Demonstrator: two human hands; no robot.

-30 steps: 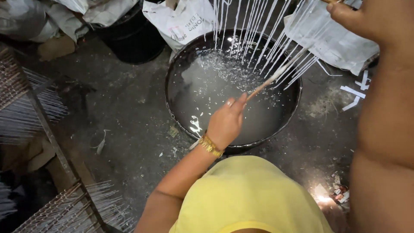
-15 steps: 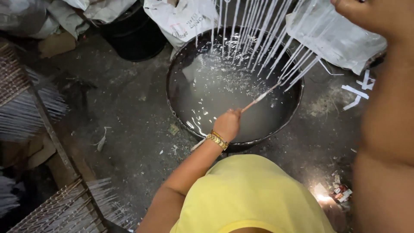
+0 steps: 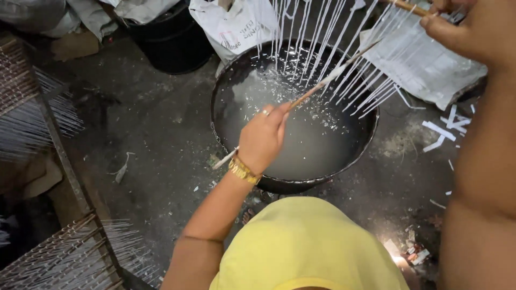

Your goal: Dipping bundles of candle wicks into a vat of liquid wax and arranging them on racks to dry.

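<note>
My left hand (image 3: 262, 138), with a gold bracelet at the wrist, grips a thin wooden stick (image 3: 317, 88). The stick slants up to the right over a round black pan (image 3: 301, 185) of milky white liquid, and its coated far end touches a curtain of thin white strands (image 3: 333, 43). The strands hang from a wooden rod (image 3: 408, 6) that my right hand (image 3: 467, 32) holds at the top right, above the pan's far side. Yellow cloth (image 3: 306, 247) covers my lap at the bottom.
A black bucket (image 3: 172, 37) and a white bag (image 3: 236, 27) stand behind the pan, with white sacking (image 3: 424, 64) at its right. Wire racks of thin sticks (image 3: 32, 102) line the left. White broken bits (image 3: 446, 126) and a small glow (image 3: 400, 260) lie on the dark floor.
My left hand has shifted a little up and left, and the stick now reaches further up into the hanging strands. My right hand still holds the rod.
</note>
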